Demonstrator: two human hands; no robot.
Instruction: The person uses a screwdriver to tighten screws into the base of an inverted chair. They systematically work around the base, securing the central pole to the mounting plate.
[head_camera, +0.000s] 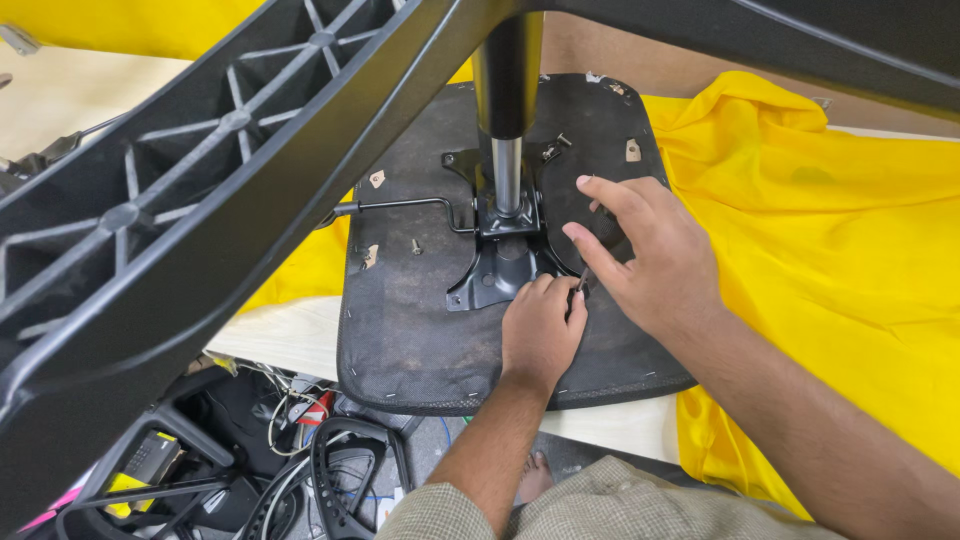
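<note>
An upturned black chair seat (420, 330) lies on a yellow cloth (840, 250), its metal mounting plate (500, 265) and chrome gas cylinder (507, 170) pointing up at me. My left hand (540, 335) is curled closed at the plate's near right corner, gripping a small dark tool or bolt (581, 283). My right hand (650, 250) rests beside it with fingers spread over the plate's right edge, fingertips touching the same small piece. A loose bolt (416, 245) lies on the seat to the left, and another loose bolt (553, 150) lies behind the cylinder.
The black star-shaped chair base (200, 190) looms across the upper left, close to the camera. A thin lever rod (400, 206) sticks out left of the plate. Below the light wooden tabletop (280, 335) lie cables and black chair parts (300, 470).
</note>
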